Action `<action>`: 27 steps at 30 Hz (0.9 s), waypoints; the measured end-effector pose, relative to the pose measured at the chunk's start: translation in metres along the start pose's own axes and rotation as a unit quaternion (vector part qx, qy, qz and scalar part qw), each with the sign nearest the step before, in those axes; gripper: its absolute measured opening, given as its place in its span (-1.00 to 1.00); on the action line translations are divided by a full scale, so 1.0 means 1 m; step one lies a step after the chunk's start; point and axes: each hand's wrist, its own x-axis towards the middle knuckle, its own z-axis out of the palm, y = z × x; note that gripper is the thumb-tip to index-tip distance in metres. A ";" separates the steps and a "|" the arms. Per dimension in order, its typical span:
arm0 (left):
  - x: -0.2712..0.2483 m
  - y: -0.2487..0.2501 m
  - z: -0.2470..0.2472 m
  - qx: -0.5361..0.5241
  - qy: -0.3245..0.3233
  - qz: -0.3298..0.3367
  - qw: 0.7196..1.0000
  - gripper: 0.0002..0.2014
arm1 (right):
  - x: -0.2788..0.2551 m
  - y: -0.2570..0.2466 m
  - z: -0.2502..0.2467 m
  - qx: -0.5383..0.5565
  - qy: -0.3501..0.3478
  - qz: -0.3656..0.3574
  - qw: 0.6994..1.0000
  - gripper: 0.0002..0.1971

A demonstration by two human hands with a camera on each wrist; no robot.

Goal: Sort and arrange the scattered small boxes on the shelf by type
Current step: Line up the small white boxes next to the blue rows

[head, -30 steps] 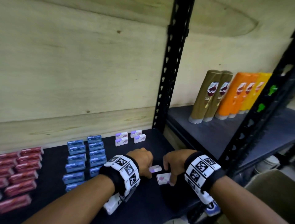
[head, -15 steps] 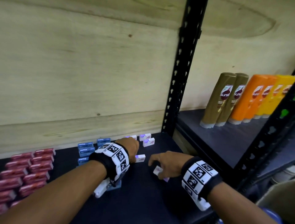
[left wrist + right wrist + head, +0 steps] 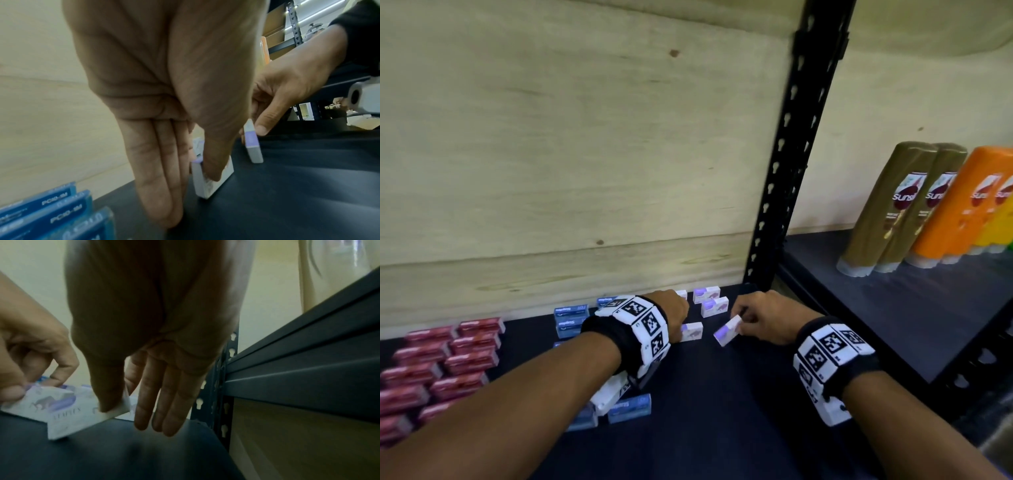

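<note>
On the dark shelf [image 3: 726, 404] my left hand [image 3: 677, 317] pinches a small white-and-purple box [image 3: 692, 331] between thumb and fingers; the left wrist view shows this box [image 3: 207, 183] standing on the shelf. My right hand [image 3: 743, 323] pinches a second white-and-purple box [image 3: 726, 331], tilted with one corner down; in the right wrist view the thumb presses on it [image 3: 78, 418]. Two more white boxes [image 3: 710, 300] stand just behind, near the back wall. Blue boxes [image 3: 571, 317] sit in columns left of my left hand, and red boxes [image 3: 448, 356] lie farther left.
A black perforated upright [image 3: 784, 192] rises right behind the white boxes. Beyond it the neighbouring shelf holds brown shampoo bottles [image 3: 893, 209] and orange ones [image 3: 962, 205]. Two blue boxes [image 3: 629, 408] lie under my left wrist. A plywood wall backs the shelf.
Both hands moved from the shelf's front toward the back, each carrying its white box up to the white boxes by the wall. The right hand's box now stands tilted.
</note>
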 end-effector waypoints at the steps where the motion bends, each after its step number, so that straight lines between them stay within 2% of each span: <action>1: 0.001 0.001 -0.001 0.001 -0.005 0.001 1.000 -0.70 | 0.002 0.001 0.000 -0.019 -0.006 0.006 1.000 -0.87; 3: 0.005 0.001 -0.003 0.009 -0.012 0.000 1.000 -0.81 | 0.006 0.003 0.002 -0.035 -0.011 0.020 0.999 -0.88; 7: 0.009 -0.004 0.000 -0.011 0.007 0.011 1.000 -0.61 | 0.014 0.004 0.001 -0.011 -0.002 0.033 0.999 -0.85; 9: 0.008 -0.006 0.002 -0.023 0.023 0.008 0.999 -0.67 | 0.015 0.001 0.000 -0.016 -0.007 0.039 0.999 -0.82; 12: 0.007 -0.007 0.001 -0.042 0.009 -0.003 0.999 -0.79 | 0.020 -0.005 -0.001 -0.041 -0.019 0.045 0.998 -0.80; 17: 0.013 -0.007 0.003 -0.043 0.015 -0.006 0.999 -0.64 | 0.031 -0.010 -0.001 -0.066 -0.012 0.064 0.996 -0.85; 19: 0.012 -0.009 0.003 -0.038 0.019 0.001 0.999 -0.68 | 0.033 -0.010 0.000 -0.070 -0.010 0.066 0.995 -0.85; 23: 0.008 -0.008 -0.004 -0.024 0.023 0.024 0.999 -0.90 | 0.036 -0.010 0.003 -0.080 -0.005 0.065 0.995 -0.86; 27: 0.012 -0.007 0.002 -0.001 0.032 0.006 0.999 -0.81 | 0.039 -0.011 0.005 -0.089 0.002 0.065 0.994 -0.85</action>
